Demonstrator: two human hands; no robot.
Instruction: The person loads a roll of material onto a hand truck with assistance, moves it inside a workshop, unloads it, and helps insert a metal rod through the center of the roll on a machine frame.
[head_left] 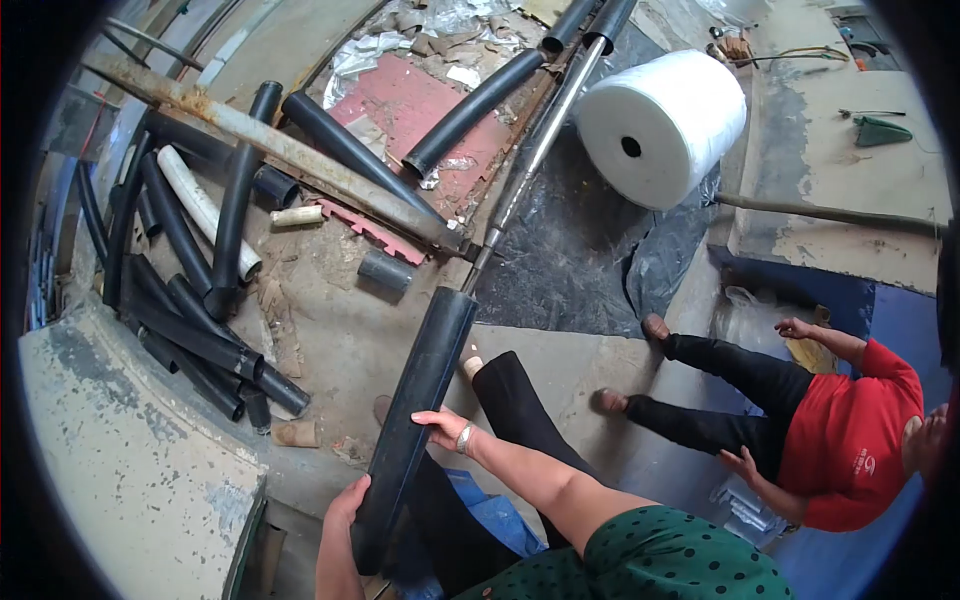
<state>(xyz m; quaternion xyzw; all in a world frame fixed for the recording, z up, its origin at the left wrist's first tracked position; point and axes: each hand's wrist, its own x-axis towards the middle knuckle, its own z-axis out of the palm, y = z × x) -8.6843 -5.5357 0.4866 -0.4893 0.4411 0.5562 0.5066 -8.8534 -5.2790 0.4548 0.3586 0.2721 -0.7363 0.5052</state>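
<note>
A long black tube (425, 370) slants across the front of my body. A shiny steel rod (525, 180) meets its upper end. My right hand (443, 427), with a watch band on its wrist, grips the tube's right side near the middle, fingers laid on the surface. Lower down, my left hand (346, 503) holds the tube's left edge; its fingers are partly hidden by the tube. Another black tube (608, 22) surrounds the rod at its far end.
Several loose black tubes (185, 225) and a white one (205, 208) lie at left beside a rusty metal bar (270, 145). A big white roll (665, 125) rests on dark sheeting (560, 270). A co-worker in a red shirt (850, 435) stands at right, both hands apart from the tube.
</note>
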